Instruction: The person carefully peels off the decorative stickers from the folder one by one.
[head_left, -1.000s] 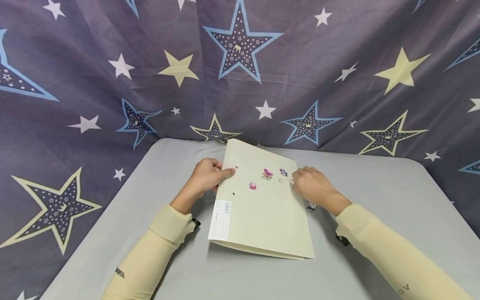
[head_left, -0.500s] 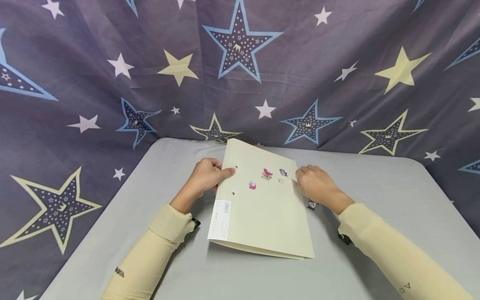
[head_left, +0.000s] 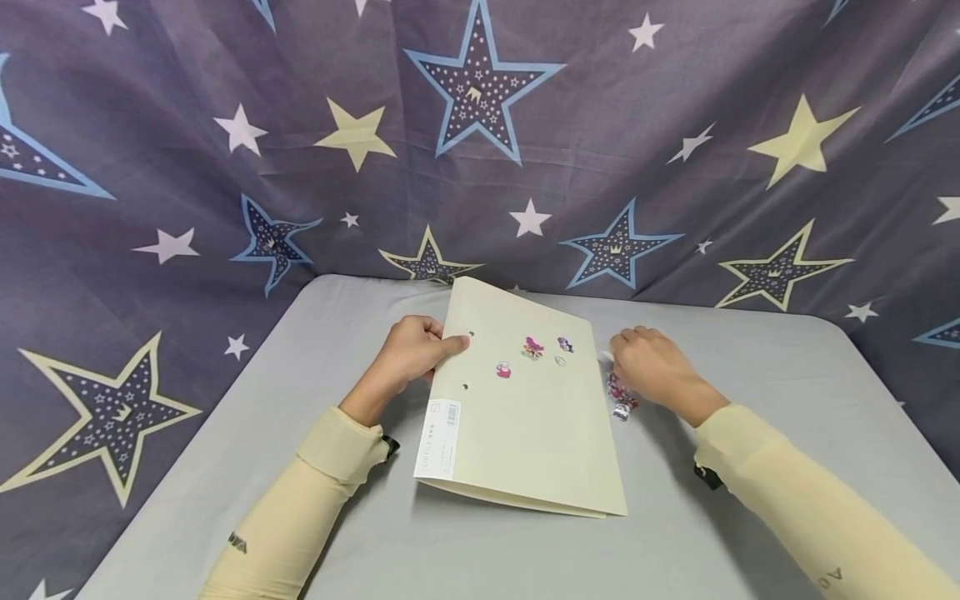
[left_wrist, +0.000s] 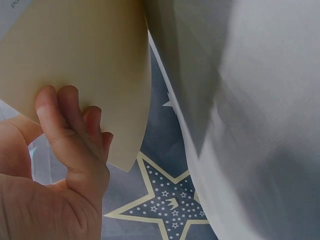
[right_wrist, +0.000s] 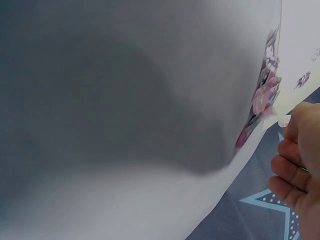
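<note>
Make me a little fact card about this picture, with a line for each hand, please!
Left hand: holds the folder by its edge
Right hand: pinches a small white bit
On the folder: colourful stickers, white label
Beside the folder: sticker pile on the grey table
Behind: dark cloth with stars

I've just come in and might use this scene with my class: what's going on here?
A person's left hand holds the left side of a cream folder, thumb on the front and fingers behind. The right hand is just off the folder's right edge, pinching a small whitish piece, too small to identify. Four small stickers sit on the folder's front. More colourful bits lie on the grey table beside it, near the right hand.
</note>
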